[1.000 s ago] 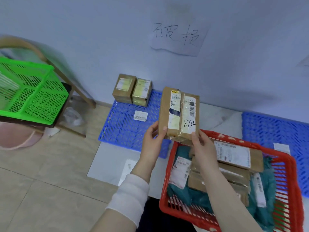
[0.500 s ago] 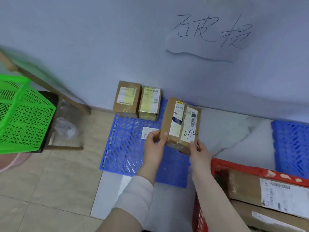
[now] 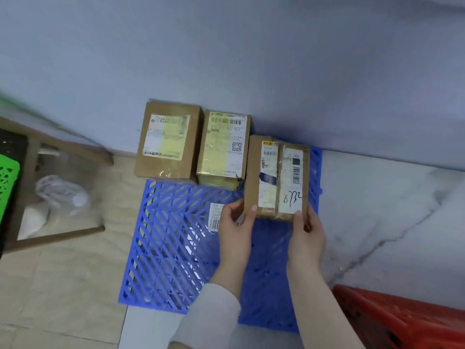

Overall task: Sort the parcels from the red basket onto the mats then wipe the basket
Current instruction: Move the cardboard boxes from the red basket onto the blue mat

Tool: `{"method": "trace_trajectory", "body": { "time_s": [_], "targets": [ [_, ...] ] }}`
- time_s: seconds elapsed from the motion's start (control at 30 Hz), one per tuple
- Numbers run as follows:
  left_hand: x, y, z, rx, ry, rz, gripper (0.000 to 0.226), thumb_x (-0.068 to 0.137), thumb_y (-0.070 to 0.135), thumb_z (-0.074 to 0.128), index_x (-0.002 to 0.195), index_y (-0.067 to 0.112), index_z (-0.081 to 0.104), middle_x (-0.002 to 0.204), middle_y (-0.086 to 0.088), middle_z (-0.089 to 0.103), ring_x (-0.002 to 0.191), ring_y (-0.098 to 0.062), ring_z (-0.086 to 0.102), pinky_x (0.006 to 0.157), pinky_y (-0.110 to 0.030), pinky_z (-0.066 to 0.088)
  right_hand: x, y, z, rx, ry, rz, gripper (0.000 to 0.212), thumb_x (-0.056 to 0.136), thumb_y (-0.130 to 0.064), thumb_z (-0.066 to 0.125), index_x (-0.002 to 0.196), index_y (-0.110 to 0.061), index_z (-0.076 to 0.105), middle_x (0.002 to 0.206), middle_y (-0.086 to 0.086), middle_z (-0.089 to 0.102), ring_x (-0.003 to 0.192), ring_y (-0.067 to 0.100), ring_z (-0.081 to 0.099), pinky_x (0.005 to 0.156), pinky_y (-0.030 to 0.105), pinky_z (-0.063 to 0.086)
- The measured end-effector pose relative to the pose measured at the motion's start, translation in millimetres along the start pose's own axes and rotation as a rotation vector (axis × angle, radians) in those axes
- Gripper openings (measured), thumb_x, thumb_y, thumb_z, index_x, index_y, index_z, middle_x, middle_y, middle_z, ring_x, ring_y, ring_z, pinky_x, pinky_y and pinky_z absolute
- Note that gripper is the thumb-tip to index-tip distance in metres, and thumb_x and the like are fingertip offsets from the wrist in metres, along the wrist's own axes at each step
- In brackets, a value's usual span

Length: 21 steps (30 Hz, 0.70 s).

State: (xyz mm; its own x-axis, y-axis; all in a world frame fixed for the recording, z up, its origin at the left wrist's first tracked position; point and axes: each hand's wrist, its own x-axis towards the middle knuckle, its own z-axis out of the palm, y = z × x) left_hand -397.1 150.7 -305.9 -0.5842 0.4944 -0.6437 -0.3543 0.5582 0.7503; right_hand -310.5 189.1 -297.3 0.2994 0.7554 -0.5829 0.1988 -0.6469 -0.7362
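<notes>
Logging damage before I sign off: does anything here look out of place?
A loose label lies on the mat, partly hidden by the left hand and stuck to no parcel. Nothing else stands out.

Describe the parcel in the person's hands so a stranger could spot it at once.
Find the blue lattice mat by the wall. Along its far edge are a brown box, a yellow-taped parcel and, rightmost, the held parcel, gripped at its near end by the left hand and right hand. Only it has 8732 handwritten on its label.
</notes>
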Motion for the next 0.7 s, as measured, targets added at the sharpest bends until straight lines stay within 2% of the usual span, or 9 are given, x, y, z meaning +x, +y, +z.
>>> {"method": "trace_trajectory", "body": {
  "time_s": [0.1, 0.2, 0.3, 0.37, 0.47, 0.57, 0.67, 0.7],
  "targets": [
    [10, 5, 5, 0.016, 0.06, -0.045, 0.034, 0.083, 0.031, 0.066, 0.109, 0.012, 0.058, 0.11, 0.001, 0.063, 0.105, -0.012, 0.058, 0.091, -0.025, 0.044, 6, -4, 5, 0.013, 0.023, -0.014, 0.032, 0.095, -0.02, 0.051, 0.126, -0.023, 0.056, 0.12, -0.007, 0.061, 0.115, 0.01, 0.054, 0.103, 0.032, 0.041],
    [17, 12, 11, 0.017, 0.085, -0.087, 0.026, 0.082, 0.034, 0.067, 0.097, 0.016, 0.056, 0.099, 0.001, 0.063, 0.095, -0.015, 0.063, 0.086, -0.025, 0.046, 12, -13, 10, 0.028, 0.021, -0.015, 0.032, 0.094, -0.018, 0.051, 0.126, -0.017, 0.055, 0.118, -0.003, 0.061, 0.112, 0.011, 0.055, 0.094, 0.023, 0.042],
    [24, 18, 15, -0.059, 0.07, -0.133, 0.02, 0.081, 0.033, 0.068, 0.085, 0.022, 0.051, 0.089, 0.006, 0.061, 0.077, -0.009, 0.065, 0.084, -0.027, 0.05, 19, -21, 14, 0.038, 0.014, -0.011, 0.032, 0.094, -0.018, 0.051, 0.126, -0.016, 0.055, 0.114, -0.007, 0.059, 0.108, 0.008, 0.054, 0.086, 0.019, 0.039],
    [28, 17, 17, -0.062, 0.074, -0.139, 0.022, 0.08, 0.034, 0.069, 0.082, 0.023, 0.05, 0.09, 0.003, 0.061, 0.08, -0.011, 0.066, 0.087, -0.029, 0.05, 23, -24, 16, 0.042, 0.009, -0.007, 0.031, 0.094, -0.017, 0.052, 0.125, -0.017, 0.056, 0.112, -0.008, 0.059, 0.105, 0.007, 0.054, 0.086, 0.019, 0.039],
    [30, 15, 18, -0.053, 0.094, -0.129, 0.025, 0.078, 0.038, 0.07, 0.085, 0.023, 0.052, 0.097, -0.001, 0.064, 0.097, -0.02, 0.065, 0.096, -0.037, 0.049, 25, -26, 17, 0.035, 0.007, 0.0, 0.031, 0.094, -0.015, 0.051, 0.125, -0.017, 0.057, 0.109, -0.009, 0.059, 0.1, 0.006, 0.054, 0.085, 0.018, 0.039],
    [26, 17, 19, -0.041, 0.077, -0.14, 0.029, 0.08, 0.04, 0.067, 0.092, 0.017, 0.054, 0.103, -0.006, 0.064, 0.096, -0.02, 0.064, 0.097, -0.039, 0.049, 24, -30, 14, -0.025, -0.023, 0.0, 0.034, 0.095, -0.018, 0.05, 0.128, -0.015, 0.054, 0.118, -0.004, 0.06, 0.102, 0.008, 0.053, 0.085, 0.02, 0.038],
    [13, 29, 14, -0.022, 0.001, -0.178, 0.022, 0.088, 0.033, 0.061, 0.087, 0.012, 0.054, 0.09, -0.006, 0.062, 0.074, -0.011, 0.06, 0.092, -0.037, 0.051, 12, -39, 0, -0.16, -0.08, 0.007, 0.046, 0.094, -0.025, 0.051, 0.137, -0.011, 0.043, 0.134, 0.004, 0.053, 0.118, 0.017, 0.051, 0.091, 0.024, 0.037],
    [5, 33, 10, 0.016, -0.009, -0.171, 0.022, 0.088, 0.033, 0.059, 0.09, 0.01, 0.055, 0.089, -0.006, 0.062, 0.073, -0.012, 0.06, 0.092, -0.038, 0.051, 4, -43, -7, -0.208, -0.1, -0.012, 0.049, 0.094, -0.026, 0.052, 0.139, -0.01, 0.04, 0.137, 0.006, 0.05, 0.122, 0.019, 0.049, 0.093, 0.024, 0.036]
  ]
}}
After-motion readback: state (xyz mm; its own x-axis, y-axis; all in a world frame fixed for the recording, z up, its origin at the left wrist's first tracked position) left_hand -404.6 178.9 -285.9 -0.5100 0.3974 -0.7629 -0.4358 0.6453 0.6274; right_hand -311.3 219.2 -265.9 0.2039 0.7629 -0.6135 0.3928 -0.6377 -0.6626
